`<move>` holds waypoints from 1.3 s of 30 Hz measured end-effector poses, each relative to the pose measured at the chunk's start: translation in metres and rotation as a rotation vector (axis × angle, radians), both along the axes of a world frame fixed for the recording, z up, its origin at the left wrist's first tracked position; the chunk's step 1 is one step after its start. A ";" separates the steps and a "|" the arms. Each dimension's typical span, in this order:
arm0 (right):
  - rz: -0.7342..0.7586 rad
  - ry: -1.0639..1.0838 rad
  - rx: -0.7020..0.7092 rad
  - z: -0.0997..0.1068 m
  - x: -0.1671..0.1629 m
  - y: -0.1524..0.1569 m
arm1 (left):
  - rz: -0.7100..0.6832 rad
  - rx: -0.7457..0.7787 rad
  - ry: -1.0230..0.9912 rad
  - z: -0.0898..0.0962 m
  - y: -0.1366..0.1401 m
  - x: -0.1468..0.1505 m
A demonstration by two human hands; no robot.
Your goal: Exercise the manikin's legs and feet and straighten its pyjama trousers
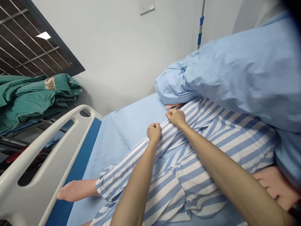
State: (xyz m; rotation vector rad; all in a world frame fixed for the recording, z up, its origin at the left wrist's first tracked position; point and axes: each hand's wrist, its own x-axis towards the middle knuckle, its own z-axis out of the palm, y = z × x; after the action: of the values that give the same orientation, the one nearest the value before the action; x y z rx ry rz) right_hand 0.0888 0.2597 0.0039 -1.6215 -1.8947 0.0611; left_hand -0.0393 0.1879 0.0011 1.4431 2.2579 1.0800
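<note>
My left hand is closed in a fist at the far edge of a striped trouser leg, its thumb side up. Farther along the same leg, nearer the hip, my right hand is also a fist. No cloth shows bunched in either hand; whether they press on the leg or hover just over it, I cannot tell. The blue-and-white trousers clothe a lying figure whose bare foot points toward the bed's end. Just beyond my right fist, fingers of the figure's hand stick out from under blue cloth.
A light blue mattress lies under the figure, with a white bed-end board at left. Green cloth is heaped beyond the board. Another hand of the figure rests at right, beneath my forearm. A pole stands by the wall.
</note>
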 end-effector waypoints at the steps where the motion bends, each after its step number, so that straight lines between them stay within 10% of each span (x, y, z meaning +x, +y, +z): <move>1: 0.001 -0.008 -0.008 0.002 0.000 -0.001 | -0.004 -0.015 -0.016 0.002 0.001 -0.007; 14: 0.012 -0.044 -0.040 0.005 -0.001 -0.004 | 0.335 -0.217 -0.093 0.042 -0.128 -0.225; 21: -0.027 -0.113 -0.033 0.004 -0.005 -0.005 | 0.297 -0.282 0.293 0.000 -0.138 -0.203; 29: -0.030 -0.175 -0.077 0.013 -0.021 -0.023 | 0.357 -0.339 0.378 -0.006 -0.145 -0.203; 39: 0.575 -0.035 0.118 0.038 -0.208 -0.136 | 0.254 -0.356 0.483 0.001 -0.151 -0.193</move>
State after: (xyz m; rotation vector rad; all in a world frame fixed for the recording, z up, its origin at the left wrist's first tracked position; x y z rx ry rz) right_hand -0.1193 0.1241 0.0421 -0.9663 -2.2866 0.1571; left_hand -0.2323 0.0365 0.0022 1.4000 2.8434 0.3640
